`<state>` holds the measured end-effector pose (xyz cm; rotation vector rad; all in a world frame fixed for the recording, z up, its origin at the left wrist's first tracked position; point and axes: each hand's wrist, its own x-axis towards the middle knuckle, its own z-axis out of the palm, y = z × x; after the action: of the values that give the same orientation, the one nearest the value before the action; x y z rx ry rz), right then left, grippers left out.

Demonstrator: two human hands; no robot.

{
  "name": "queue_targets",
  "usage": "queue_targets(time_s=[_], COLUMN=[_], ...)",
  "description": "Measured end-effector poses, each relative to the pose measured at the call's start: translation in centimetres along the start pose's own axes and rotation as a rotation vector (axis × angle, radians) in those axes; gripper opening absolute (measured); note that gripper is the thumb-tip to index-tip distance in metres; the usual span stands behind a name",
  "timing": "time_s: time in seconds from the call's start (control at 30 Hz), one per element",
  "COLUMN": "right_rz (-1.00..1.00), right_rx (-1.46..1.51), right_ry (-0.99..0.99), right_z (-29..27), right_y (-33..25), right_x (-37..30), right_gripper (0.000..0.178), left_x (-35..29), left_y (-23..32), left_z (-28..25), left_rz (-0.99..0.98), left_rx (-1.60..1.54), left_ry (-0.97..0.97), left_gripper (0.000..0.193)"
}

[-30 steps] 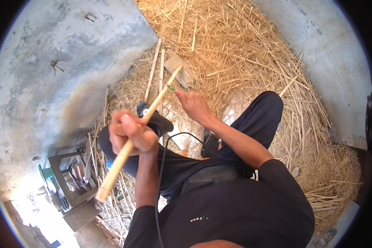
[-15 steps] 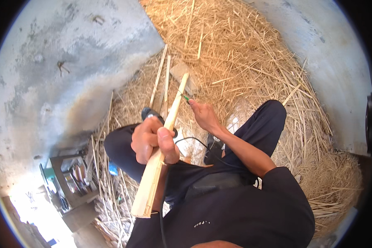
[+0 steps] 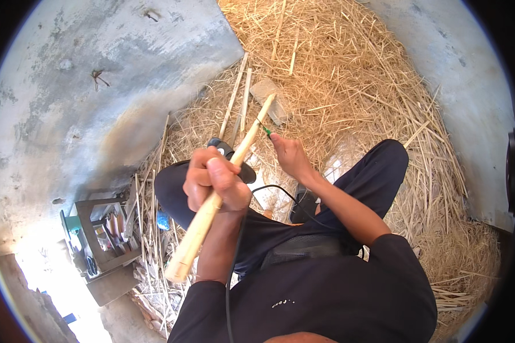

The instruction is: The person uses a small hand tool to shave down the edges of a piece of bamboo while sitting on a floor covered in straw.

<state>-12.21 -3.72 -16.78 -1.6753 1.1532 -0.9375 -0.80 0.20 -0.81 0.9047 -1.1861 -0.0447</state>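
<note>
My left hand [image 3: 218,180] is wrapped round a long pale split stick, perhaps bamboo [image 3: 195,235], which slants from near my chest up and away to the right. Its rounded, smoother side shows, with the cut end nearest me. Beyond that hand, my right hand [image 3: 292,155] closes on a small green-handled knife [image 3: 267,132]. The thin dark blade lies against the stick near its far end; most of the handle is hidden in my fingers.
Straw-like shavings [image 3: 337,74] cover the floor. Two pale strips [image 3: 234,94] and a flat block [image 3: 269,106] lie ahead. Walls [image 3: 114,80] rise on both sides. At the left stands a wooden frame [image 3: 106,234] with items in it. A black cable [image 3: 272,186] crosses my lap.
The stick has turned over in my left hand, from its flat split face to its rounded side. Its near end has swung left. The view has shifted slightly.
</note>
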Motion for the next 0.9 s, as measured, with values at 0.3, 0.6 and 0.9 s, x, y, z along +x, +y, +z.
queue_targets(time_s=[0.3, 0.6, 0.9], right_rz=[-0.014, -0.162, 0.003], right_rx=[-0.076, 0.105, 0.007], right_ry=[-0.128, -0.006, -0.156], right_z=[0.2, 2.0, 0.7], right_y=[-0.6, -3.3, -5.4], right_x=[0.6, -0.4, 0.8], right_gripper=[0.057, 0.056, 0.057], left_x=[0.4, 0.5, 1.1], left_y=[-1.2, -0.6, -0.8], left_z=[-0.3, -1.0, -2.4], left_rz=[-0.026, -0.045, -0.122], left_rx=[-0.020, 0.192, 0.182], left_ry=[0.175, 0.187, 0.115], left_gripper=[0.027, 0.028, 0.031])
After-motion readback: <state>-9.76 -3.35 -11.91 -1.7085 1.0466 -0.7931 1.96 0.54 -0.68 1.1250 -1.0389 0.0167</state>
